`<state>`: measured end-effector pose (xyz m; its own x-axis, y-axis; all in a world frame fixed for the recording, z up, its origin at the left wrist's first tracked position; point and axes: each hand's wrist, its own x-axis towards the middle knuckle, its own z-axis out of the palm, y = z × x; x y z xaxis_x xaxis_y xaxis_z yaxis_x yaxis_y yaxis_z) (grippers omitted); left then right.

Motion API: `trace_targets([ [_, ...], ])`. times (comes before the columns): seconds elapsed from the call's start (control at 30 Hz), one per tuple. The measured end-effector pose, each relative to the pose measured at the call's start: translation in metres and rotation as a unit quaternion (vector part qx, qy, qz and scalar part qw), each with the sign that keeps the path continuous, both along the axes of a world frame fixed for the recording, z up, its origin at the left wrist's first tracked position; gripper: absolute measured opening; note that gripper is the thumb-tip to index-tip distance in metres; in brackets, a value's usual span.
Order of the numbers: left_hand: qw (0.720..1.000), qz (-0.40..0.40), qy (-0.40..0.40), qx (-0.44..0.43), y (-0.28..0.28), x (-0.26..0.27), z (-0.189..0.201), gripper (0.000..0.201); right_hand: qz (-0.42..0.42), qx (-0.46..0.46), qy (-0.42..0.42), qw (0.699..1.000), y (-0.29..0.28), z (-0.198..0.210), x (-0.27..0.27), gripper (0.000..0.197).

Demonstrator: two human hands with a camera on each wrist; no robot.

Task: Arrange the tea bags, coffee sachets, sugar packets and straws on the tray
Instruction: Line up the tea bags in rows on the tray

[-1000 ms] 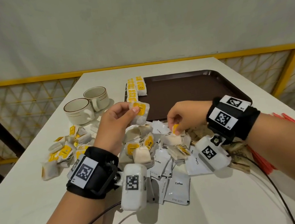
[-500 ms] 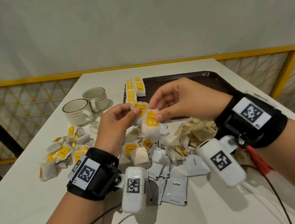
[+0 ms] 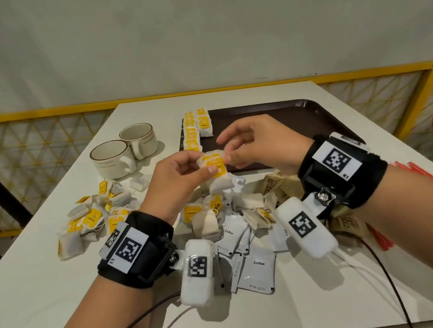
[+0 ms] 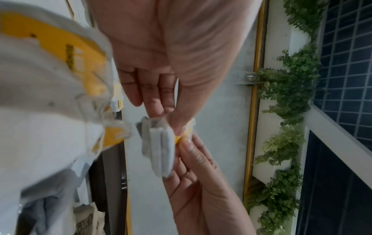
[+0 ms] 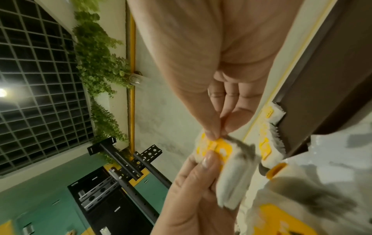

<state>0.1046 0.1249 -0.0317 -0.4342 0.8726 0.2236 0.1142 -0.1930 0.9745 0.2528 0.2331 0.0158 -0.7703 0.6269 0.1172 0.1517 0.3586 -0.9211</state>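
Observation:
My left hand pinches a small stack of white tea bags with yellow tags, held in the air just before the near rim of the brown tray. My right hand pinches the yellow tag at the stack's top. In the left wrist view my left hand grips the stacked tea bags. In the right wrist view my right hand nips the tag of the tea bags. Rows of tea bags lie along the tray's left edge.
On the white table lie loose tea bags at left, more tea bags under my hands, coffee sachets, brown sugar packets and red straws at right. Two cups stand left of the tray.
My right hand lifted a tea bag from the pile and brought it against the one in my left hand. Both hands now hold the stack together, slightly higher.

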Motion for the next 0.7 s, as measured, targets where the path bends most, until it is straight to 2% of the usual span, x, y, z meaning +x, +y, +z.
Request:
trace_targets([
  [0.07,1.0,0.022,-0.009,-0.004,0.001,-0.004,-0.001,0.017,0.014,0.069,-0.102,0.992,0.009,-0.002,0.007,0.022],
  [0.1,0.999,0.033,-0.018,-0.004,0.002,-0.006,-0.001,0.018,0.034,0.123,-0.18,0.975,0.014,-0.004,0.011,0.023],
  [0.17,0.999,0.046,-0.028,-0.005,0.003,-0.009,-0.001,0.019,0.082,0.204,-0.322,0.921,0.018,-0.01,0.017,0.029],
  [0.2,0.998,0.049,-0.029,-0.005,0.003,-0.01,-0.001,0.018,0.101,0.214,-0.363,0.901,0.019,-0.014,0.019,0.034],
  [0.23,0.998,0.049,-0.029,-0.006,0.003,-0.01,-0.001,0.017,0.111,0.208,-0.38,0.894,0.018,-0.017,0.02,0.038],
  [0.33,0.998,0.05,-0.031,-0.011,0.004,-0.007,-0.003,0.015,0.106,0.197,-0.379,0.898,0.016,-0.025,0.016,0.045],
  [0.5,0.998,0.052,-0.03,-0.017,0.002,-0.004,-0.002,0.015,0.088,0.261,-0.375,0.885,0.015,-0.036,0.008,0.04],
  [0.7,0.998,0.054,-0.022,-0.014,0.001,-0.002,0.0,0.016,0.068,0.262,-0.291,0.918,0.019,-0.028,0.014,0.023],
])
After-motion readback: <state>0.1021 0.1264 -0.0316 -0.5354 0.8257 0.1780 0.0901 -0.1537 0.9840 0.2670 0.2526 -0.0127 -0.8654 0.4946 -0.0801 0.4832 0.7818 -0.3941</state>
